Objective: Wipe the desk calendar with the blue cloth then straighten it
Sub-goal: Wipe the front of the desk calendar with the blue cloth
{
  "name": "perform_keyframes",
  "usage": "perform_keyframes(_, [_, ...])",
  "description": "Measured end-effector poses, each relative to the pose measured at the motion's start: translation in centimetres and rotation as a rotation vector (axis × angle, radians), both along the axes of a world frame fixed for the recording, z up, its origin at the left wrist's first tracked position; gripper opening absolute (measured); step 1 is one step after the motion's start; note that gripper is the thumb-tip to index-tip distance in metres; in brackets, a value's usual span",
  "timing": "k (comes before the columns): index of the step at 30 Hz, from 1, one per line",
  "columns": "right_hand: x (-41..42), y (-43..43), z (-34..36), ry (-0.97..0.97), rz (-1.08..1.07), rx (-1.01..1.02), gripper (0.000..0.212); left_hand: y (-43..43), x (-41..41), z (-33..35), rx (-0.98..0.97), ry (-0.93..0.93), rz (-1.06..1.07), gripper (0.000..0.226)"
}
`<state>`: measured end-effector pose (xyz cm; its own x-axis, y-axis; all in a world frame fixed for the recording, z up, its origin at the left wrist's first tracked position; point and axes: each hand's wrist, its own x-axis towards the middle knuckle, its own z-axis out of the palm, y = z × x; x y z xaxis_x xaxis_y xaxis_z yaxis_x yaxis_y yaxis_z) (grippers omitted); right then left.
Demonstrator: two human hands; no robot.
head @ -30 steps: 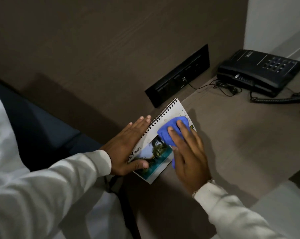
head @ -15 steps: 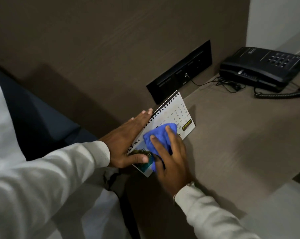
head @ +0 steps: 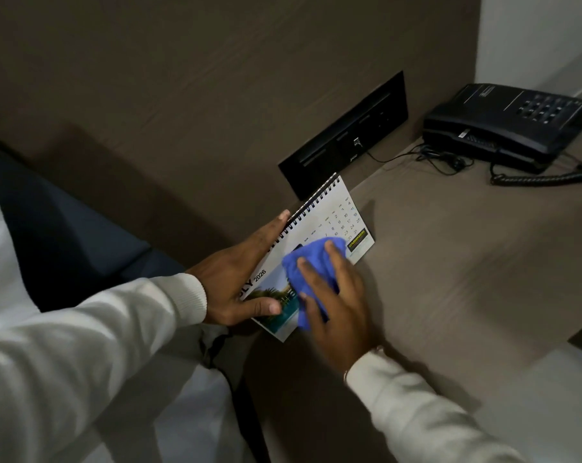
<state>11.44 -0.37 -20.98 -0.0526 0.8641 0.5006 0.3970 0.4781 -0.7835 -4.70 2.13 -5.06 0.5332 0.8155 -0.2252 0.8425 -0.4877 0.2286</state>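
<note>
A spiral-bound desk calendar with a date grid and a palm-tree photo stands on the brown desk, close to the wall. My left hand grips its left end, fingers along the spiral edge and thumb on the photo. My right hand presses a crumpled blue cloth flat against the middle of the calendar's face. The cloth covers part of the page and the hand hides most of the cloth's lower half.
A black socket panel is set in the wall right behind the calendar. A black telephone with a coiled cord sits at the far right of the desk. Dark seating lies at the left below my sleeve.
My right hand slid the cloth from the calendar's right part down toward the photo, then back a little toward the middle. My left hand kept its hold.
</note>
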Motion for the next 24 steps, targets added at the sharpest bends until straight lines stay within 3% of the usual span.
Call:
perform_keyframes(3, [-1.0, -0.7, 0.2, -0.093, 0.072, 0.048, 0.067, -0.1, 0.0, -0.1, 0.046, 0.036, -0.025, 0.113])
perform_keyframes(6, [-0.1, 0.9, 1.5, -0.022, 0.089, 0.091, 0.061, -0.2, 0.1, -0.2, 0.052, 0.045, -0.025, 0.113])
perform_keyframes(13, [0.6, 3.3, 1.9, 0.126, -0.06, -0.193, 0.057, -0.1, 0.3, 0.0, 0.098, 0.13, -0.049, 0.117])
perform_keyframes(19, [-1.2, -1.4, 1.0, 0.098, -0.02, -0.136, 0.049, -0.1, 0.1, 0.0, 0.141, 0.209, -0.085, 0.115])
perform_keyframes(24, [0.2, 2.0, 2.4, 0.295, -0.081, -0.248, 0.051, -0.1, 0.3, 0.0, 0.178, 0.238, -0.116, 0.113])
